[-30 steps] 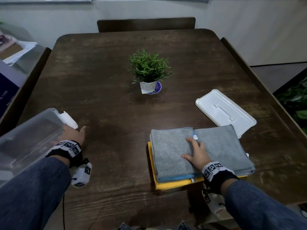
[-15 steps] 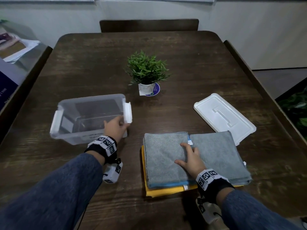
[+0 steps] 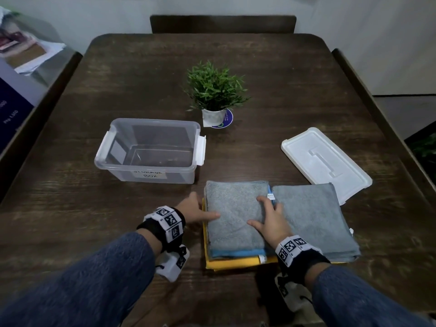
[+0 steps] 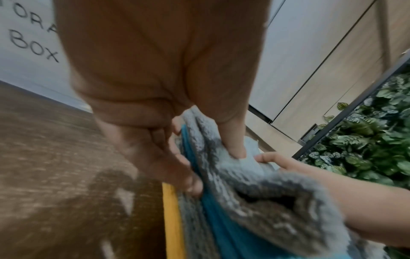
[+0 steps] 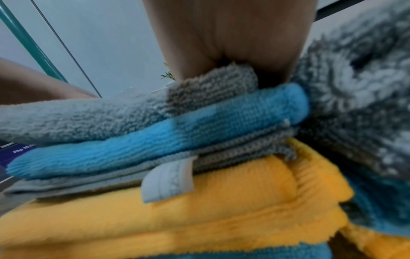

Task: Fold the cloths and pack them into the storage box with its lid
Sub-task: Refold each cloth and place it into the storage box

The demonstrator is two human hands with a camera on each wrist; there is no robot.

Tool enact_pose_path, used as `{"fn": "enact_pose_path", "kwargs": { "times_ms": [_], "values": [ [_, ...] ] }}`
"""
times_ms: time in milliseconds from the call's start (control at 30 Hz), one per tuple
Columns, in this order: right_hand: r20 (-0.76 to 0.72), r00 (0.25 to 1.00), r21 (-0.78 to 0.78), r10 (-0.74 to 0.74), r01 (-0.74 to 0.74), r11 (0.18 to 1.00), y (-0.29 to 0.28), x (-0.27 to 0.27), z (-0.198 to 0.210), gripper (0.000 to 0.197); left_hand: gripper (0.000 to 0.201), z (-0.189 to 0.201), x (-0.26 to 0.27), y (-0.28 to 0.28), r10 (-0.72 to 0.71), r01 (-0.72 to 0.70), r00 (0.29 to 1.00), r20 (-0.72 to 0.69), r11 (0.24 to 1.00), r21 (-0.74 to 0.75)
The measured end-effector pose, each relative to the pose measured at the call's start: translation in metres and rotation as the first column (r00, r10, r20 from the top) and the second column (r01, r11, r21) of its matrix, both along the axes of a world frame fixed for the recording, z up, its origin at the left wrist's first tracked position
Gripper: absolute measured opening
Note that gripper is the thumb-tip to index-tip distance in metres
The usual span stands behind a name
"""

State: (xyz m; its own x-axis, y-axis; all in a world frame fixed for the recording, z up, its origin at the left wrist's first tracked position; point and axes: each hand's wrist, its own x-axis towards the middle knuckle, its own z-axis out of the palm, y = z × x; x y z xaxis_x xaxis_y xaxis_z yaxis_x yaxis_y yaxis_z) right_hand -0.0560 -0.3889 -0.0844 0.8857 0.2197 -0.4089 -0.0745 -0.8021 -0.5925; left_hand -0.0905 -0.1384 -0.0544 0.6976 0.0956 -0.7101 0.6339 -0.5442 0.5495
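Note:
A stack of folded cloths lies near the table's front edge. A grey cloth [image 3: 236,215] lies on top over a blue layer [image 5: 177,133], with a yellow cloth [image 3: 236,263] at the bottom. A second grey cloth [image 3: 311,220] lies on the stack's right half. My left hand [image 3: 203,213] pinches the left edge of the grey and blue layers, thumb [image 4: 233,145] on top and fingers [image 4: 184,175] curled under. My right hand [image 3: 271,215] rests flat on the top grey cloth by its right edge. The clear storage box [image 3: 151,171] stands empty to the left, behind the stack. Its white lid [image 3: 325,164] lies to the right.
A small potted plant [image 3: 214,90] stands mid-table behind the box and the cloths. Chair backs line the far, left and right table sides. Papers sit on a surface at the far left.
The box came in from the left and now stands on the table. My left hand let go of it and took the stack's left edge. My right hand stayed on the grey cloth.

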Motion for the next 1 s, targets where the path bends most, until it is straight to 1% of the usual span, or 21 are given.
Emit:
{"fn": "enact_pose_path", "kwargs": {
  "times_ms": [67,100,167,267,300,333,367,433,500,533,600,633,667,733,767,833,900,933,967,1000],
  "values": [
    [0.005,1.000,-0.001,0.011,-0.011,1.000,-0.001,0.000,0.001,0.069,0.089,-0.005,-0.004,-0.006,0.013,-0.013,1.000,-0.001,0.999,-0.031],
    [0.004,1.000,-0.001,0.017,-0.017,1.000,-0.003,-0.001,0.002,0.070,0.090,-0.006,-0.005,-0.009,0.026,-0.026,1.000,0.015,0.999,-0.036],
    [-0.012,0.999,0.010,0.031,-0.031,0.999,-0.008,-0.002,0.003,0.073,0.087,-0.006,-0.009,-0.016,0.051,-0.049,0.996,0.068,0.998,-0.029],
    [-0.071,0.996,0.070,0.056,-0.051,0.996,-0.020,-0.004,0.009,0.081,0.083,-0.004,-0.015,-0.022,0.096,-0.098,0.979,0.179,0.995,0.006],
    [-0.072,0.996,0.080,0.061,-0.055,0.995,-0.024,-0.005,0.010,0.082,0.078,-0.002,-0.017,-0.023,0.104,-0.112,0.968,0.230,0.994,0.020],
    [-0.042,0.997,0.064,0.072,-0.069,0.996,-0.028,-0.007,0.012,0.081,0.070,-0.001,-0.019,-0.024,0.102,-0.113,0.954,0.282,0.993,0.023],
    [0.020,0.995,0.024,0.093,-0.094,0.995,-0.032,-0.009,0.014,0.078,0.060,0.001,-0.021,-0.024,0.085,-0.092,0.941,0.329,0.996,0.007],
    [0.140,0.980,-0.035,0.144,-0.141,0.989,-0.039,-0.013,0.019,0.068,0.044,0.002,-0.026,-0.025,0.005,0.022,0.933,0.359,0.997,-0.072],
    [0.185,0.968,-0.003,0.170,-0.173,0.985,-0.046,-0.015,0.024,0.062,0.034,0.003,-0.031,-0.029,-0.077,0.138,0.938,0.339,0.978,-0.158],
    [0.200,0.964,0.013,0.173,-0.179,0.984,-0.050,-0.014,0.025,0.060,0.031,0.003,-0.033,-0.031,-0.107,0.174,0.934,0.341,0.970,-0.172],
    [0.248,0.958,0.010,0.145,-0.152,0.988,-0.061,-0.008,0.028,0.053,0.026,0.003,-0.034,-0.040,-0.142,0.208,0.911,0.386,0.969,-0.134],
    [0.262,0.957,0.006,0.127,-0.134,0.991,-0.067,-0.004,0.029,0.051,0.026,0.005,-0.032,-0.045,-0.148,0.212,0.896,0.419,0.971,-0.111],
    [0.246,0.962,0.016,0.117,-0.125,0.992,-0.074,0.000,0.032,0.051,0.026,0.007,-0.029,-0.051,-0.153,0.220,0.881,0.448,0.971,-0.099],
    [0.137,0.980,0.078,0.144,-0.155,0.985,-0.085,0.004,0.039,0.055,0.030,0.012,-0.021,-0.064,-0.209,0.285,0.845,0.493,0.955,-0.083],
    [0.093,0.977,0.098,0.192,-0.201,0.975,-0.088,0.003,0.042,0.057,0.033,0.014,-0.017,-0.070,-0.271,0.343,0.830,0.487,0.937,-0.062],
    [0.081,0.938,0.074,0.337,-0.343,0.936,-0.088,-0.003,0.043,0.059,0.040,0.017,-0.016,-0.080,-0.453,0.481,0.795,0.404,0.876,0.035],
    [0.080,0.878,0.021,0.472,-0.475,0.880,-0.081,-0.014,0.036,0.062,0.051,0.016,-0.021,-0.083,-0.638,0.609,0.731,0.244,0.770,0.188],
    [0.078,0.852,-0.014,0.518,-0.519,0.855,-0.077,-0.019,0.030,0.062,0.057,0.013,-0.025,-0.082,-0.687,0.647,0.710,0.156,0.723,0.242],
    [0.080,0.834,-0.052,0.546,-0.543,0.838,-0.074,-0.023,0.024,0.062,0.061,0.009,-0.029,-0.081,-0.708,0.665,0.700,0.095,0.695,0.273],
    [0.092,0.826,-0.082,0.556,-0.550,0.831,-0.072,-0.025,0.020,0.059,0.061,0.006,-0.032,-0.079,-0.713,0.668,0.698,0.071,0.683,0.294]
  ]
}}
